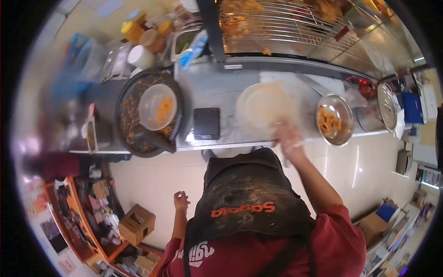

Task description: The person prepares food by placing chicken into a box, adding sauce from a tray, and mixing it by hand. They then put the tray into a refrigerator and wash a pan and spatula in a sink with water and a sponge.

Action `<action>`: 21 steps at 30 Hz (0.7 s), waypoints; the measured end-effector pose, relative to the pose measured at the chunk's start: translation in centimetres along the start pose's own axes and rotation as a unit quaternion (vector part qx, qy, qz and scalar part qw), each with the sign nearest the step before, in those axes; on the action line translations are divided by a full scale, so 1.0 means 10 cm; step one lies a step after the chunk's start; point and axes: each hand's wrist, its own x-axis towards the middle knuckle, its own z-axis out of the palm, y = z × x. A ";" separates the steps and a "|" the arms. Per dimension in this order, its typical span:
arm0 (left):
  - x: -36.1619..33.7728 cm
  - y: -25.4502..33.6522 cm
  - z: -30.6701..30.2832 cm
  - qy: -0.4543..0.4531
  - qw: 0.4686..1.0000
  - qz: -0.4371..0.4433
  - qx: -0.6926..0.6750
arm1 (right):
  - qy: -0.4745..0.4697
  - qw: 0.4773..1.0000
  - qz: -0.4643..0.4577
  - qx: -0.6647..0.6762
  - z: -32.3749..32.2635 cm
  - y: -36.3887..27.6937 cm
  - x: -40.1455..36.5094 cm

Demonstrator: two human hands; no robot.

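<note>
Your left hand (pixel 181 201) hangs beside your apron (pixel 251 184), fingers loosely curled, empty. Your right hand (pixel 287 137) is at the counter's (pixel 221 87) near edge, blurred; can't tell its grip. Pale disc (pixel 260 105), also blurred, sits just beyond it, between scale (pixel 206 123) and steel bowl (pixel 346 117). Wire rack (pixel 295 32) behind.

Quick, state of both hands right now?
Left hand: loosely open, nothing visible in it.
Right hand: blurred, at the pale round item; can't tell if it's gripping.
</note>
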 end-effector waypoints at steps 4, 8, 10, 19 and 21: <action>0.22 0.21 -0.15 -0.056 0.998 0.019 0.005 | -0.212 0.961 0.171 -0.053 1.48 0.09 0.59; 0.88 0.07 -0.56 -0.062 0.994 0.041 -0.075 | -0.265 0.889 0.195 -0.319 1.44 -0.86 0.77; 0.58 0.76 -0.90 -0.006 0.974 -0.007 -0.227 | -0.194 0.843 0.048 -0.499 1.11 -1.06 0.89; 1.39 2.64 -2.68 -0.002 0.801 0.195 -0.567 | 0.262 0.795 -0.063 -0.544 -3.09 -0.68 2.96; 1.55 2.92 -2.82 -0.013 0.761 0.199 -0.618 | 0.259 0.808 -0.081 -0.523 -3.48 -0.49 3.25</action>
